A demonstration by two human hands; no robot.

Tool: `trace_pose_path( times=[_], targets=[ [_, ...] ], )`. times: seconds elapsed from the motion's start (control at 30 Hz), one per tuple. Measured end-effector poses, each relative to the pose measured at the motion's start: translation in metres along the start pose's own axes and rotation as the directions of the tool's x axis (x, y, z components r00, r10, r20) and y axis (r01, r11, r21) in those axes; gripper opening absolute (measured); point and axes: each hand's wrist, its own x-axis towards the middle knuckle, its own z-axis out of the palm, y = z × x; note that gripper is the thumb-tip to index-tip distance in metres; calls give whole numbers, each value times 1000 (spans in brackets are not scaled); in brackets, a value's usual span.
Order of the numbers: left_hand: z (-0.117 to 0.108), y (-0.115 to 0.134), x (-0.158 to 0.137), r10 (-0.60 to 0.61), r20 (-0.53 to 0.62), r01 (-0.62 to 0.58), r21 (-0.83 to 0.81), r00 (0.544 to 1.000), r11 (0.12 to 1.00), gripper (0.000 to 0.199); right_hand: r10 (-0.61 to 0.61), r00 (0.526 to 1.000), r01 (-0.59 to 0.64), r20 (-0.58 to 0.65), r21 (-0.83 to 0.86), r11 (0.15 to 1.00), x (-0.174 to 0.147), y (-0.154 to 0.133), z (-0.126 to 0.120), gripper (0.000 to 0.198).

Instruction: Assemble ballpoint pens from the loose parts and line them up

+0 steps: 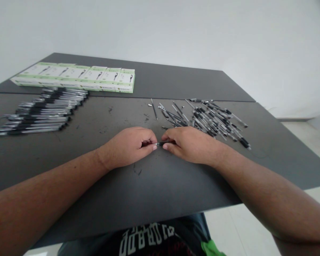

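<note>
Between my hands, low over the middle of the dark table, is a thin pen (160, 144) with a black section showing. My left hand (132, 145) pinches its left end between thumb and forefinger. The right end sits in the pinch of my right hand (188, 144). Most of the pen is hidden by my fingers. Just beyond my right hand lies a loose heap of pens and pen parts (213, 121), with clear barrels and black grips.
At left, many pens (42, 112) lie side by side in a slanted row. Behind them stands a line of white and green boxes (96, 78). A seam crosses the grey table (109, 117); small dark scraps (140, 172) dot its surface. A white wall rises behind.
</note>
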Motion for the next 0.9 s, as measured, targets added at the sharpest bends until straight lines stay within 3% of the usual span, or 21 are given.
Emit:
trace_pose_path(
  times=[0.1,0.23,0.37,0.47,0.53,0.73,0.9],
  targets=[
    [0,0,0,-3,1,3,-3,1000,1000,17,8,1000,-8,9,-24,1000,0,0,0,19],
    [0,0,0,-9,4,9,-9,1000,1000,17,-19,1000,20,21,-45,999,-1,-1,0,29],
    [1,-1,0,1,-1,-1,-1,1000,1000,16,11,1000,-10,-21,23,1000,-1,0,0,21],
    [1,-1,-1,3,1,-3,3,1000,1000,16,-2,1000,3,18,-33,999,0,0,0,16],
    [0,-1,-1,3,4,-3,3,1000,1000,16,-27,999,29,34,-63,998,0,0,0,25],
    [-1,1,0,-3,9,3,11,1000,1000,17,-7,1000,7,-21,9,1000,-1,2,1,21],
    [1,-1,0,3,0,-3,1,1000,1000,18,-21,999,23,28,-74,997,0,0,-1,25]
  ],
)
